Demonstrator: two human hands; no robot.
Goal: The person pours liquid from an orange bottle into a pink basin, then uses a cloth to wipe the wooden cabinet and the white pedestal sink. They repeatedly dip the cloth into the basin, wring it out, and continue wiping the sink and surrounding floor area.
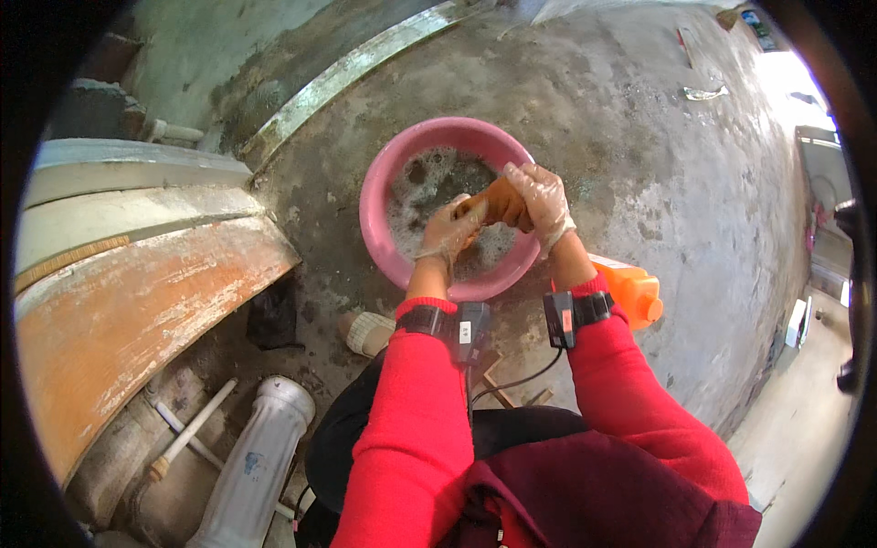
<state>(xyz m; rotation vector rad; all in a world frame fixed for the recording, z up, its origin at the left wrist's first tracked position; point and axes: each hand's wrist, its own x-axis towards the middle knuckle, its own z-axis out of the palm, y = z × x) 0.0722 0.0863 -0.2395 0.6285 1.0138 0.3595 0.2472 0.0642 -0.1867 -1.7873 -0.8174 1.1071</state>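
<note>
Both my hands wear thin clear gloves and grip a wet brown cloth (504, 203) above a pink basin (376, 196). My left hand (448, 230) is closed on the cloth's left end, low over the sudsy water (420, 183). At the other end, near the basin's right rim, my right hand (544, 196) is wrapped round the bunched fabric. The cloth looks twisted between the two hands; whether it is a garment cannot be made out. Foam floats on the dark water below.
An orange bottle (630, 290) lies by my right forearm, next to the basin. To the left stands a worn wooden board (155, 310), with a white pedestal (260, 457) and pipes (196, 425) below it. A slipper (370, 331) shows near the basin on the concrete floor (639, 164).
</note>
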